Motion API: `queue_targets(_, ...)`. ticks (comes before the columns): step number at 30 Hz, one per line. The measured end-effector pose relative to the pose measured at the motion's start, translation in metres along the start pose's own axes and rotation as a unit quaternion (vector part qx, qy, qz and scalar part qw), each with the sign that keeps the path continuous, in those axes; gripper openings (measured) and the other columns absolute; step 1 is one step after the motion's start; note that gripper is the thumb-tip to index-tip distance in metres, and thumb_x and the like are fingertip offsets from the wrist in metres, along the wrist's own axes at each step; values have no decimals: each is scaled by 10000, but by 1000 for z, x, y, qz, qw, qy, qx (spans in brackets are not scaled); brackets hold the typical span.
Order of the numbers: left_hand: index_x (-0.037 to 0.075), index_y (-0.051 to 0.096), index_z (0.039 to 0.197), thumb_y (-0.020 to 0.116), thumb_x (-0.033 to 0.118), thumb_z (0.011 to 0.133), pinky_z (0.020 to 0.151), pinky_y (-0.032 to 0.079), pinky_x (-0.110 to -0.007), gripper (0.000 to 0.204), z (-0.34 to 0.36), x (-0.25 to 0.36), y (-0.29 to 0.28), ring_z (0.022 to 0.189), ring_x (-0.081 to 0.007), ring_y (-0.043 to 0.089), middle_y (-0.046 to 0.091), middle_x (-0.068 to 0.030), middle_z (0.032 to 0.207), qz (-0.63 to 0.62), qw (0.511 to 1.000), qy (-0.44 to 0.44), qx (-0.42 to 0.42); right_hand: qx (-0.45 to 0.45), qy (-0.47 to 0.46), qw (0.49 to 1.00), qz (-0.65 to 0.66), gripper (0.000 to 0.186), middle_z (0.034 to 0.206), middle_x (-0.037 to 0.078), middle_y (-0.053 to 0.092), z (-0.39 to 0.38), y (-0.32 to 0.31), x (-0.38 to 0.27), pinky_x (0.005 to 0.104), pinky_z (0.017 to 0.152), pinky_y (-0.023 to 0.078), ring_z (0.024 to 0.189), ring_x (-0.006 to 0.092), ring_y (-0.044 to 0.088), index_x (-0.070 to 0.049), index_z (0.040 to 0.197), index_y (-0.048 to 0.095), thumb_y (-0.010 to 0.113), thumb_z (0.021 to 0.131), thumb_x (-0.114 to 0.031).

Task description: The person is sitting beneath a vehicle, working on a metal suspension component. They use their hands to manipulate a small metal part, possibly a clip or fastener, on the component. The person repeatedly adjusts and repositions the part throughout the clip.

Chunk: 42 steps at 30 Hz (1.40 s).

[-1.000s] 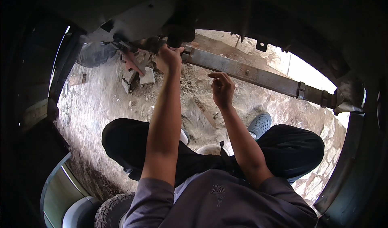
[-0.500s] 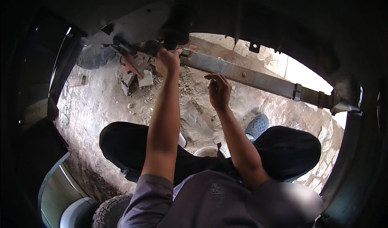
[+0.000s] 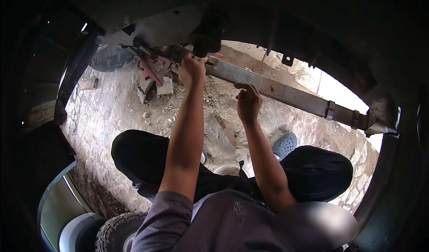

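My left hand (image 3: 193, 69) is closed at the near edge of a long grey metal bar with clamp bands, like a leaf spring (image 3: 290, 92). It sits just below a dark rounded part (image 3: 206, 39); what its fingers grip is hidden. My right hand (image 3: 249, 102) is held up just short of the bar's middle, its fingers curled in and the index finger bent toward the left. Whether anything small is in it cannot be made out. A bolt head (image 3: 273, 88) shows on the bar's face.
Dark vehicle bodywork arches over and around me. A red metal stand (image 3: 151, 69) and broken blocks (image 3: 165, 86) lie beyond my left hand on rough ground, with a tyre (image 3: 109, 59) further left. Another tyre (image 3: 117, 232) is at the lower left. A flat strip (image 3: 225, 129) lies between my feet.
The whole view has shifted slightly, so the bar and both hands appear a little lower and further right. Both hands keep nearly the same places along the bar.
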<state>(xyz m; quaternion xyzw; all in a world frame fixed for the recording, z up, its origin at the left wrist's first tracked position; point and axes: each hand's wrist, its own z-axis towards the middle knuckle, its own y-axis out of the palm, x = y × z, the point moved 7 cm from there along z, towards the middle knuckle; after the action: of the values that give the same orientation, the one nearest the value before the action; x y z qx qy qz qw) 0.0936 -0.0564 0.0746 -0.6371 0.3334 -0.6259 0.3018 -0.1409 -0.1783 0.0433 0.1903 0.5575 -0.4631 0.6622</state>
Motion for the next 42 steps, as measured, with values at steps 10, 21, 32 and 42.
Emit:
queue_targets(10, 172, 760, 1095, 866, 439, 800, 830, 607, -491, 412, 6, 10, 0, 1034, -348, 759, 788, -128, 1072, 65, 996, 1, 68, -6, 3, 1000, 22, 360, 981, 96, 746, 2, 4, -20, 307, 659, 545, 700, 205, 717, -77, 1024, 772, 538, 813, 98)
queue_targets(21, 176, 761, 1093, 743, 326, 907, 797, 617, -509, 239, 0, 6, -1, 977, -368, 769, 785, -165, 1040, 55, 992, -10, 110, 8, 8, 1000, 22, 353, 956, 101, 747, 1, 3, 2, 337, 660, 537, 699, 221, 707, -87, 999, 777, 529, 808, 74)
queue_targets(32, 127, 755, 1027, 914, 478, 750, 767, 584, -517, 475, -18, -28, -5, 993, -390, 745, 781, -143, 1081, 25, 996, -58, 57, 22, 14, 999, 26, 361, 969, 105, 747, 6, -9, 7, 315, 639, 543, 706, 203, 729, -76, 1003, 781, 542, 799, 101)
queue_targets(42, 117, 759, 979, 915, 480, 744, 795, 587, -524, 460, -14, -18, -9, 954, -400, 752, 787, -149, 1001, 22, 990, -16, 136, 25, 22, 999, 40, 386, 940, 102, 738, 3, -13, 1, 307, 632, 550, 684, 190, 727, -70, 1007, 777, 525, 800, 135)
